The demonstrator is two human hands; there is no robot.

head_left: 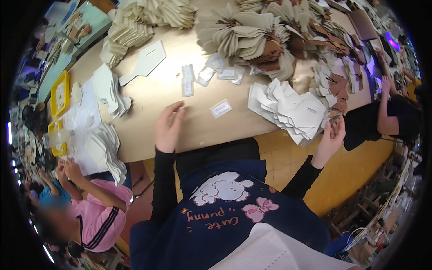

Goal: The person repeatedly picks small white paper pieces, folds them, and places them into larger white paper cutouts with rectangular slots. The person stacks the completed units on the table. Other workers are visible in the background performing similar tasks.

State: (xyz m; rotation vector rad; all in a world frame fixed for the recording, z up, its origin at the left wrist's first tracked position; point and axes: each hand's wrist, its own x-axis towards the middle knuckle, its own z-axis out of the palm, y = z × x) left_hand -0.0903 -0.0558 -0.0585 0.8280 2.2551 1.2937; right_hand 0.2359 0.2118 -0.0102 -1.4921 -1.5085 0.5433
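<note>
My left hand (168,128) hovers over the near edge of the tan table, fingers loosely curved and apart, holding nothing. To its right lies a single small clear-fronted label packet (220,108). My right hand (330,140) is at the table's right edge, its fingers closing on the tip of a brown piece (338,108) that sticks out of a stack. Just left of that hand, a fanned stack of white cut pieces (290,110) with small slots overhangs the near edge. Several more label packets (216,69) lie farther back in a loose group.
Large bundles of cream pieces (243,36) fill the back of the table. One white slotted piece (146,62) lies flat at the left, near white stacks (104,146). Yellow trays (59,94) line the left edge. A person in pink (101,211) works at the left; another stands right.
</note>
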